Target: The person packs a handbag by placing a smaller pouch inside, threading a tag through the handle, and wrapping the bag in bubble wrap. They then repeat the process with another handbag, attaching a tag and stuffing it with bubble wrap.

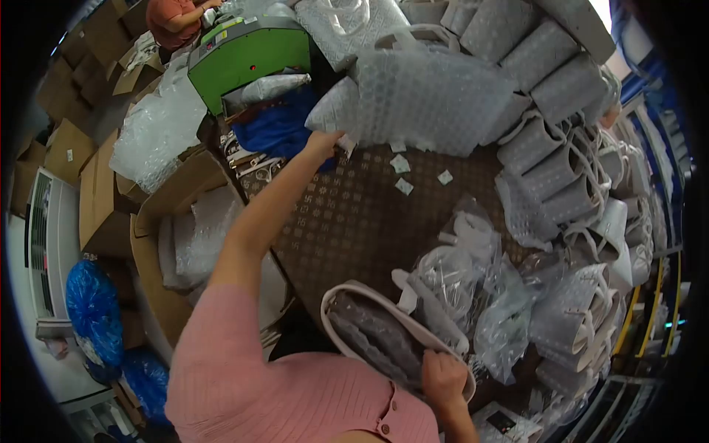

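Note:
My left hand (323, 143) reaches far across the table, its fingers closed at the lower edge of a silvery padded pouch (334, 109). A small whitish piece (348, 142) shows at the fingertips; whether they grip it or the pouch I cannot make out. Close to my body, my right hand (444, 376) is closed on the rim of a pale handbag (347, 299). The bag's mouth faces up and shows a grey lining with clear plastic inside. Several small white packets (402, 186) lie on the table right of my left hand.
A brown patterned table (317, 229) carries bubble-wrapped bags (436, 96) at the back. Grey handbags (546, 177) line the right side, with crumpled clear plastic (450, 280) before them. A green machine (251, 59), a cardboard box (170, 192) and another person (173, 22) are left.

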`<state>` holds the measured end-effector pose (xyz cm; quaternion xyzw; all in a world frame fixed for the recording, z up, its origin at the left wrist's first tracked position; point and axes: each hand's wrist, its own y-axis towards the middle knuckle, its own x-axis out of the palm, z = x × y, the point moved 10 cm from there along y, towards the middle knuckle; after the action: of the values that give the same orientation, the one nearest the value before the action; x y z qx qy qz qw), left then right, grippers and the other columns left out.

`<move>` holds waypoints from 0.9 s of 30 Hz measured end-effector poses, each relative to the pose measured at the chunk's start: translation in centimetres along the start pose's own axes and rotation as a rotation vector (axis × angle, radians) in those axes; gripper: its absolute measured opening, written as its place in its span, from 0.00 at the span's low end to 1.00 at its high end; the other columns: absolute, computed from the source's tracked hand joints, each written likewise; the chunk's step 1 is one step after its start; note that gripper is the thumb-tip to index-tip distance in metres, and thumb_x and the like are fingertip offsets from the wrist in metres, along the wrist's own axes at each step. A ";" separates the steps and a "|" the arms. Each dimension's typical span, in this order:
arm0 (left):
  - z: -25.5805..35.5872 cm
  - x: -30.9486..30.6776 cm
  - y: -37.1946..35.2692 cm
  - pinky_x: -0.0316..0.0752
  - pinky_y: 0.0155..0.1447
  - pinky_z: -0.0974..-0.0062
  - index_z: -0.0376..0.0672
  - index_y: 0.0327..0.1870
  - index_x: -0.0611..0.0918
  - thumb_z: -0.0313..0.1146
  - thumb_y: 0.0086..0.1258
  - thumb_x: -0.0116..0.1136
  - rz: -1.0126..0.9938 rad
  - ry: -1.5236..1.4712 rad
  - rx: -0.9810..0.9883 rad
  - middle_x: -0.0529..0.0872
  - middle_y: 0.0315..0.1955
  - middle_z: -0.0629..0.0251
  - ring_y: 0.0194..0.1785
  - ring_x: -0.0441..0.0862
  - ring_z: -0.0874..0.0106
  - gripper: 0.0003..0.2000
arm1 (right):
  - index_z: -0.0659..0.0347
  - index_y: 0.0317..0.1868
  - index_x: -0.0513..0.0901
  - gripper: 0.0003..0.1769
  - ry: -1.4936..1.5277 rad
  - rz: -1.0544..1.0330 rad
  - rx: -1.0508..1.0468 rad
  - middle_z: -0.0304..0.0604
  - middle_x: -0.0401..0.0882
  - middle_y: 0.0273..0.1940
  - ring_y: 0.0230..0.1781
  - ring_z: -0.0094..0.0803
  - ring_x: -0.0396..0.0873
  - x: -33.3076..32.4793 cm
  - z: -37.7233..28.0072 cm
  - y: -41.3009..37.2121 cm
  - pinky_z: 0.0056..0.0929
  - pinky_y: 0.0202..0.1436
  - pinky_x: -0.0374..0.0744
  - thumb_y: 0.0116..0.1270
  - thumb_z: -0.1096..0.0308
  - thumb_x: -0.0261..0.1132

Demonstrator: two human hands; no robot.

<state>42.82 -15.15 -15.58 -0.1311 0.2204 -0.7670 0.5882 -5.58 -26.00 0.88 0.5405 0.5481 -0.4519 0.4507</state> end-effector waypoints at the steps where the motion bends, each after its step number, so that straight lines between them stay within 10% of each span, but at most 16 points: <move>1: -0.2 -2.9 1.8 0.72 0.50 0.68 0.33 0.51 0.72 0.47 0.51 0.65 0.347 0.096 0.004 0.71 0.50 0.47 0.51 0.72 0.56 0.31 | 0.66 0.40 0.74 0.15 -0.018 -0.209 0.041 0.45 0.74 0.30 0.34 0.37 0.76 2.1 0.4 -0.7 0.30 0.32 0.74 0.52 0.70 0.61; 2: 0.2 -5.1 1.8 0.70 0.53 0.65 0.35 0.55 0.70 0.50 0.47 0.67 0.689 0.186 -0.004 0.66 0.54 0.44 0.53 0.70 0.52 0.37 | 0.64 0.37 0.76 0.14 0.091 -0.093 0.038 0.45 0.73 0.27 0.29 0.38 0.75 0.7 -0.1 0.2 0.32 0.30 0.74 0.50 0.68 0.62; 5: 1.3 -5.5 5.6 0.66 0.57 0.58 0.40 0.57 0.66 0.48 0.43 0.70 0.679 0.242 0.162 0.59 0.58 0.44 0.54 0.66 0.49 0.40 | 0.61 0.34 0.78 0.15 0.314 0.078 -0.001 0.45 0.73 0.27 0.28 0.42 0.74 -3.5 -2.1 3.0 0.34 0.30 0.74 0.46 0.62 0.66; 6: 0.8 -5.7 6.3 0.66 0.57 0.59 0.41 0.56 0.67 0.48 0.41 0.71 0.692 0.170 0.143 0.63 0.56 0.44 0.55 0.66 0.48 0.40 | 0.64 0.49 0.75 0.27 0.195 -0.160 0.052 0.49 0.75 0.41 0.42 0.44 0.76 -0.3 -1.0 1.9 0.34 0.43 0.75 0.53 0.55 0.65; 12: 0.7 -6.7 7.5 0.70 0.52 0.65 0.42 0.46 0.69 0.44 0.37 0.73 0.507 0.117 0.104 0.77 0.42 0.53 0.47 0.75 0.56 0.34 | 0.65 0.53 0.71 0.30 0.330 0.020 0.006 0.50 0.73 0.45 0.46 0.44 0.74 -1.9 3.0 4.4 0.35 0.47 0.73 0.55 0.54 0.64; 18: 4.1 -11.9 -6.6 0.73 0.45 0.69 0.38 0.45 0.72 0.36 0.40 0.72 0.710 0.022 0.461 0.79 0.38 0.56 0.42 0.78 0.62 0.29 | 0.67 0.57 0.66 0.34 0.534 0.223 -0.014 0.51 0.70 0.50 0.50 0.44 0.72 -6.6 3.1 7.4 0.36 0.52 0.71 0.57 0.52 0.62; 22: 1.3 -13.8 -17.8 0.77 0.48 0.68 0.31 0.49 0.71 0.27 0.56 0.61 0.162 -0.888 0.370 0.79 0.42 0.57 0.42 0.79 0.67 0.20 | 0.67 0.60 0.63 0.37 0.689 0.385 0.039 0.52 0.69 0.54 0.54 0.43 0.70 -10.2 1.4 7.1 0.36 0.55 0.70 0.59 0.50 0.61; 27: 4.5 -5.2 -29.4 0.74 0.52 0.71 0.37 0.55 0.69 0.28 0.59 0.60 -0.250 -0.969 0.355 0.77 0.46 0.61 0.47 0.77 0.70 0.23 | 0.69 0.65 0.53 0.41 1.080 0.439 0.008 0.54 0.60 0.61 0.62 0.45 0.61 -12.6 -1.4 7.6 0.39 0.62 0.64 0.61 0.52 0.60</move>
<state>21.53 -4.75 3.13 -0.3944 -0.2272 -0.7082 0.5397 2.16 -26.93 13.50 0.7972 0.5735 -0.0104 0.1885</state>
